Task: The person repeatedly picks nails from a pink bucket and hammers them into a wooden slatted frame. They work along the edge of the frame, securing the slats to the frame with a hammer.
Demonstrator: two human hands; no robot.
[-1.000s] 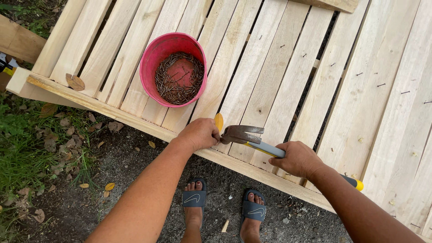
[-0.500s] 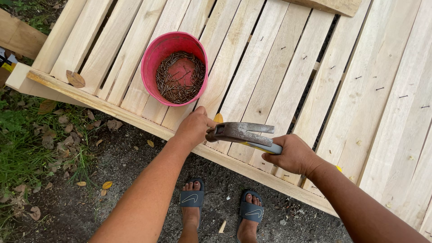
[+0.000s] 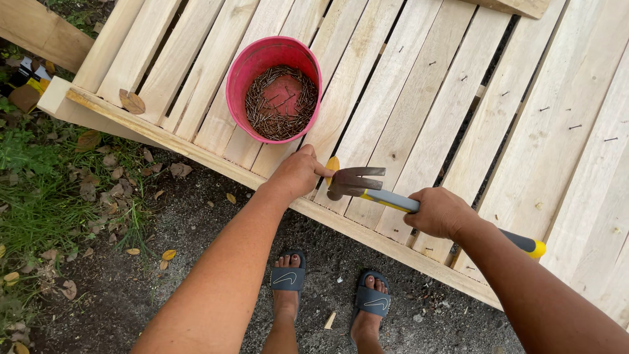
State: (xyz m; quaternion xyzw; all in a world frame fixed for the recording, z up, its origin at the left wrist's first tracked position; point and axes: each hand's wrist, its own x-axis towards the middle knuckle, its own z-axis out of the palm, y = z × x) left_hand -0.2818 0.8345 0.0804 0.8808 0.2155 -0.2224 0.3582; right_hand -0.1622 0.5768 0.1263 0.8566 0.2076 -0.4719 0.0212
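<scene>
A: Hands status?

B: Right hand (image 3: pixel 440 213) is clamped round the hammer (image 3: pixel 419 203) handle; head is held low over the slats, claw pointing away. Left hand (image 3: pixel 298 174) is rested on the wooden frame (image 3: pixel 406 118) edge, fingers pinched together just beside the hammer head. Whether a nail is pinched there can't be told.

A: Nail supply?

B: Pink bucket (image 3: pixel 272 88) of nails (image 3: pixel 280 103) is stood on the slats, near the left hand. Sandalled feet (image 3: pixel 327 298) are seen on the ground below the frame.
</scene>
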